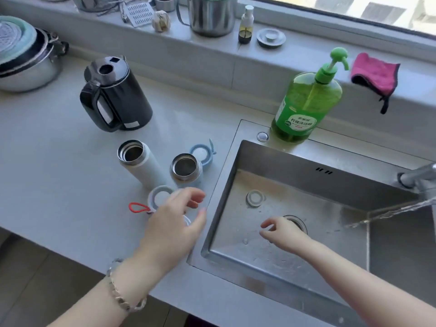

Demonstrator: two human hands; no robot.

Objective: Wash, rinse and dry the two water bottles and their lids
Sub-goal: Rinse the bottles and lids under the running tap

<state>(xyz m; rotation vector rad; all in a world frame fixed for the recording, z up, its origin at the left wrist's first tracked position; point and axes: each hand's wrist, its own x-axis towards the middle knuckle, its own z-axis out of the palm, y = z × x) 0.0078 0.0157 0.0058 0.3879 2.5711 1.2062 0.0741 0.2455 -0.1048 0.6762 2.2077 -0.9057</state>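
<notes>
Two open bottles stand on the grey counter left of the sink: a tall white bottle (pixel 141 162) and a shorter pale blue bottle (pixel 186 171). A blue lid (pixel 200 153) lies upside down behind the short bottle. A white lid (pixel 160 197) with a red loop (pixel 136 207) lies in front of the bottles, partly under my left hand (pixel 175 215), which hovers over it with fingers spread and nothing in it. A pale seal ring (pixel 255 198) lies on the sink floor. My right hand (pixel 282 232) is over the sink near the drain, fingers loosely curled, empty.
Water runs from the tap (pixel 420 180) at the right into the steel sink (pixel 221 187). A green soap pump bottle (pixel 304 102) stands behind the sink, and a pink cloth (pixel 375 72) hangs off the sill. A black kettle (pixel 115 95) and pots (pixel 26 60) sit to the left.
</notes>
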